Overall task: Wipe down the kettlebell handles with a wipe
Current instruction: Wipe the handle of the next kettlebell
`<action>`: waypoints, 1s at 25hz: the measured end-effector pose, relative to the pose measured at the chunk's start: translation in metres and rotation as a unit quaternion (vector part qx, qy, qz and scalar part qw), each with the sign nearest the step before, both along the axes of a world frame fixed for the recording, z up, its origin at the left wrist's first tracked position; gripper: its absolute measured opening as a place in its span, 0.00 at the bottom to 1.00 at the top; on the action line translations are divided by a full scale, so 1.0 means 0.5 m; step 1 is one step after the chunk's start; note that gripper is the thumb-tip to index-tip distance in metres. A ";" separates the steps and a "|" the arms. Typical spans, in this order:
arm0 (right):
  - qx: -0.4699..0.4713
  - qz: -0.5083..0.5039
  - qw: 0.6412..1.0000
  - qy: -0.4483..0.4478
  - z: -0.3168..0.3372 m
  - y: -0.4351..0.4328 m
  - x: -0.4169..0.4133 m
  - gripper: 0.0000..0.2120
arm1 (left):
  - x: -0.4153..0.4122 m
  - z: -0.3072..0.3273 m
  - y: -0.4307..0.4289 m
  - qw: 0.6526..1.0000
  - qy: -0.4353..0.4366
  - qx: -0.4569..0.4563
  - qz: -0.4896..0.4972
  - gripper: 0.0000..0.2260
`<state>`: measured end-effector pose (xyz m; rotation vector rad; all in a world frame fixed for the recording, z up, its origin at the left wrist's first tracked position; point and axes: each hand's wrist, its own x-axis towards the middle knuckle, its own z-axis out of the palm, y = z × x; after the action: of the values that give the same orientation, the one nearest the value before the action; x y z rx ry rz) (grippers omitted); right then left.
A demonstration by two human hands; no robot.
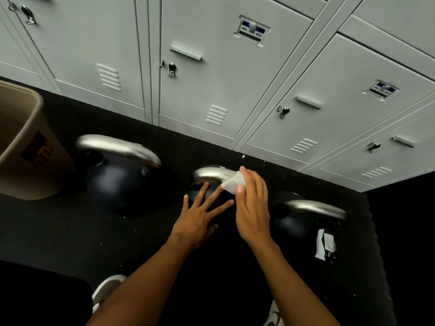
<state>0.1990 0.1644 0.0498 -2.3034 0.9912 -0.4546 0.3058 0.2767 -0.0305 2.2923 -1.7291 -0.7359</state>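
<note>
Three dark kettlebells with silver handles stand in a row on the black floor. The left kettlebell is the largest. On the middle kettlebell my left hand rests flat on the body, fingers spread and straight. My right hand pinches a white wipe against the right end of that middle handle. To the right stands the right kettlebell, untouched.
A beige bin stands at the left beside the largest kettlebell. Grey lockers line the wall right behind the row. A dark wipe packet lies by the right kettlebell. My white shoe shows at the bottom.
</note>
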 end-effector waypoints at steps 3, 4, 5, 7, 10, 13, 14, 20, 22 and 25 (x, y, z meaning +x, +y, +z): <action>0.102 -0.027 0.994 0.010 0.000 -0.048 -0.012 0.21 | 0.004 0.006 0.000 1.000 0.008 -0.007 -0.001 0.38; 0.133 -0.051 0.989 0.033 0.004 -0.065 0.000 0.20 | 0.005 0.008 -0.001 1.000 0.008 -0.007 -0.004 0.38; 0.138 -0.064 0.987 0.060 0.011 -0.077 0.016 0.19 | 0.006 0.009 -0.001 1.000 0.008 -0.008 -0.006 0.38; 0.098 -0.040 0.988 0.108 0.026 -0.073 0.047 0.21 | 0.007 0.006 0.000 1.000 0.008 -0.007 -0.008 0.38; 0.012 0.036 0.990 0.137 0.032 -0.037 0.040 0.22 | 0.006 0.001 0.000 1.000 0.002 0.002 -0.008 0.40; 0.032 0.030 0.995 0.091 0.037 -0.031 -0.003 0.22 | 0.005 0.000 0.000 1.000 0.006 -0.002 -0.005 0.39; 0.076 0.000 0.993 0.089 0.046 -0.041 0.003 0.22 | 0.007 0.001 0.000 1.000 0.009 -0.003 -0.007 0.39; -0.012 -0.033 0.984 0.177 0.056 -0.019 0.099 0.23 | 0.009 0.004 -0.001 1.000 0.015 0.005 -0.007 0.38; -0.062 0.011 0.986 0.152 0.039 0.009 0.063 0.24 | 0.005 0.004 -0.002 1.000 0.014 0.012 -0.005 0.37; -0.010 0.010 0.997 0.069 0.019 -0.009 -0.005 0.24 | 0.005 0.005 -0.001 1.000 0.012 0.002 -0.001 0.38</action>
<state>0.1965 0.1597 0.0594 -2.3878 1.0314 -0.3009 0.3085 0.2761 -0.0280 2.2744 -1.7210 -0.7652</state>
